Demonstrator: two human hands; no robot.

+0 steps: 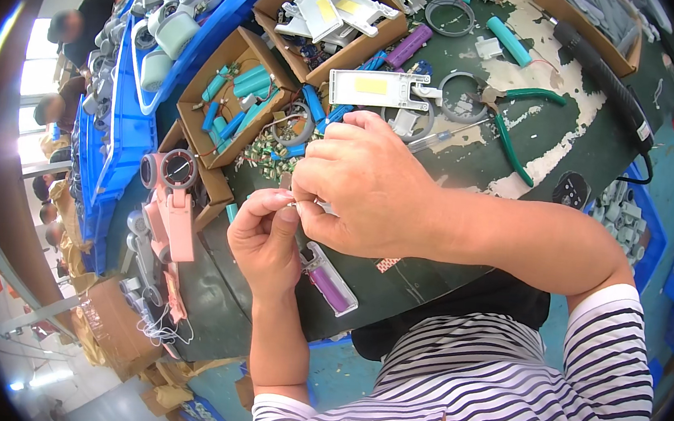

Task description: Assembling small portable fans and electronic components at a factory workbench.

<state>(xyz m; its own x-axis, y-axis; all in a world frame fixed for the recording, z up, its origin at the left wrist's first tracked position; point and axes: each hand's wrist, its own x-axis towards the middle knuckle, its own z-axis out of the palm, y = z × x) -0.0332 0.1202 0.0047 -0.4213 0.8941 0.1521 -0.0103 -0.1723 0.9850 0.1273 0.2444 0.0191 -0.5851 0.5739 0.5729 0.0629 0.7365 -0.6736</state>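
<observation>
My left hand and my right hand meet over the near part of the green table, fingertips pinched together. Between them is a tiny pale part, too small to name and mostly hidden by the fingers. Just below the hands lies a white plastic housing with a purple battery cell in it. Beyond my right hand sits another white housing with a yellow patch. A heap of small circuit boards lies past my left fingertips.
Cutting pliers with green handles and a black-handled tool lie at the right. Cardboard boxes hold teal battery cells and white housings. Pink folding fan parts stand left, near a blue bin. Other people are far left.
</observation>
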